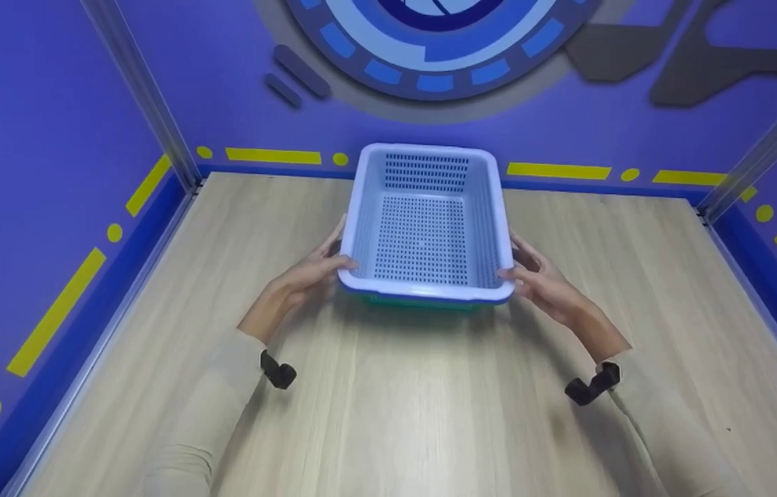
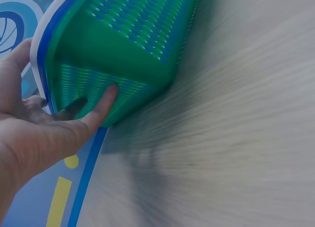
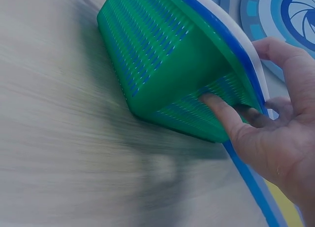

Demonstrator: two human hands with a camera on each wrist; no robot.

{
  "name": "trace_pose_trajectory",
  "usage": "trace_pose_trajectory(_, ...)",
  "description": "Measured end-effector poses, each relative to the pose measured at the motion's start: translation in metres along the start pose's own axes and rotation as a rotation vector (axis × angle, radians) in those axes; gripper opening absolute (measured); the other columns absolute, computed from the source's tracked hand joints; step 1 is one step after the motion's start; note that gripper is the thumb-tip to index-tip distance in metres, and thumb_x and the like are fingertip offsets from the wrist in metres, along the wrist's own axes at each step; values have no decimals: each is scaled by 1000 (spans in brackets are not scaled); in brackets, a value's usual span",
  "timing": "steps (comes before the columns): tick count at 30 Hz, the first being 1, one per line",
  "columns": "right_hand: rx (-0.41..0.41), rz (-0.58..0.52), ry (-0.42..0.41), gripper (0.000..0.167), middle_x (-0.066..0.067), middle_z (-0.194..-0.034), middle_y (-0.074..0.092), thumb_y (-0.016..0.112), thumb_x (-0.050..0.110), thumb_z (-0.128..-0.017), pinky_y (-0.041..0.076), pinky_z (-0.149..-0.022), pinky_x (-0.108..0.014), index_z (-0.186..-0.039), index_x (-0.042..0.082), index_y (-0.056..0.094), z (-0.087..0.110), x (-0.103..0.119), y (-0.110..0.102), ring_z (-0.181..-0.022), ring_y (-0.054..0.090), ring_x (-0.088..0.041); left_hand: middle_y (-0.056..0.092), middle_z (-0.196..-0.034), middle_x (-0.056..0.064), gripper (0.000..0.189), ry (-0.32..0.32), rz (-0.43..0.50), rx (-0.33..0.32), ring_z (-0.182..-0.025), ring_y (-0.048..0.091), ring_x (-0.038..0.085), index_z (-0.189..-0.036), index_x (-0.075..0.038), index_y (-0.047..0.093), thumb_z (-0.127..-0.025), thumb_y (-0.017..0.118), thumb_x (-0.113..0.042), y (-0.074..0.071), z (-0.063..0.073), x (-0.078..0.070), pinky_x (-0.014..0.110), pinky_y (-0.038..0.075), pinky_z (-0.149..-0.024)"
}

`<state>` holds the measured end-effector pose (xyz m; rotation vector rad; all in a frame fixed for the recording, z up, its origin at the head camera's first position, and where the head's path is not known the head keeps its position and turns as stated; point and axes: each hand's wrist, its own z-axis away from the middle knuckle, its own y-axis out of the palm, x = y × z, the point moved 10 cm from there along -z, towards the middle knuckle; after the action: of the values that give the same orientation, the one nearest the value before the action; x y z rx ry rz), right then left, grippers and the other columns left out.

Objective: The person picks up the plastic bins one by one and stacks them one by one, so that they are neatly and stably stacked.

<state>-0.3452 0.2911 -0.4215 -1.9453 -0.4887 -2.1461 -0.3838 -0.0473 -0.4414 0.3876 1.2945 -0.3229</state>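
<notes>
Nested plastic baskets stand in a stack at the back middle of the table. A pale lavender-white slotted basket point(image 1: 423, 289) is innermost, and nothing lies in it. Beneath its rim shows a blue basket's rim point(image 2: 43, 47), with a green basket point(image 2: 113, 49) outermost. My left hand point(image 1: 306, 278) grips the stack at its near left corner, thumb over the rim and fingers along the green outside. At the near right corner my right hand point(image 1: 548, 288) holds it the same way. Whether the green bottom touches the table cannot be told.
The wood-grain table point(image 1: 388, 414) reaches forward to a purple-blue printed back wall point(image 1: 568, 131). Side panels with metal corner posts point(image 1: 147, 96) close it in left and right. The basket's far rim is close to the back wall.
</notes>
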Motion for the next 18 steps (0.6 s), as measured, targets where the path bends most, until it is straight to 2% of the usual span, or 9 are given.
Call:
trace_pose_trajectory(2,0,1,0,89,-16,-170,15,61,3,-98,48,-110,-44,-166,26,8,2,0,0,-152,30,-41,9,-173,2,101,-4,-13,3,-119,57,21,-159,-54,9,-90,73,-17,0,2,1,34,45,-97)
trace_pose_trajectory(4,0,5,2,89,-17,-169,17,61,3,-98,50,-108,-42,-166,26,8,2,0,-1,-151,30,-41,11,-172,3,102,8,-31,15,-115,58,20,-160,-53,7,-91,73,-19,1,2,0,30,45,-91)
trace_pose_trajectory(6,-3,16,6,88,-18,-169,18,61,4,-99,52,-107,-41,-166,26,8,2,0,-1,-151,30,-42,8,-173,3,101,30,-30,38,-126,56,24,-161,-51,5,-93,72,-19,3,2,-2,33,47,-99)
trace_pose_trajectory(7,-6,30,10,88,-18,-169,18,62,6,-99,52,-107,-40,-166,26,8,2,0,-2,-151,30,-42,3,-174,1,100,44,-23,53,-138,49,27,-161,-50,4,-94,71,-18,4,3,-3,36,44,-110)
trace_pose_trajectory(10,-21,117,30,87,-16,-169,22,63,15,-100,50,-109,-40,-166,27,8,4,-1,-4,-152,31,-41,1,-174,2,97,70,-7,91,-152,34,34,-162,-47,1,-98,67,-16,8,3,-5,48,33,-123)
trace_pose_trajectory(14,-23,264,46,81,-13,-169,26,61,26,-103,38,-119,-48,-166,28,10,8,-3,-7,-153,33,-35,4,-173,3,93,61,-3,103,-154,32,35,-161,-51,2,-100,66,-21,9,4,-2,51,27,-125)
trace_pose_trajectory(18,32,411,13,72,-9,-171,21,52,31,-107,23,-125,-57,-166,26,11,13,0,-9,-158,22,-33,5,-174,3,88,71,-62,102,-155,30,34,-161,-50,3,-102,63,-27,6,8,-1,51,26,-126)
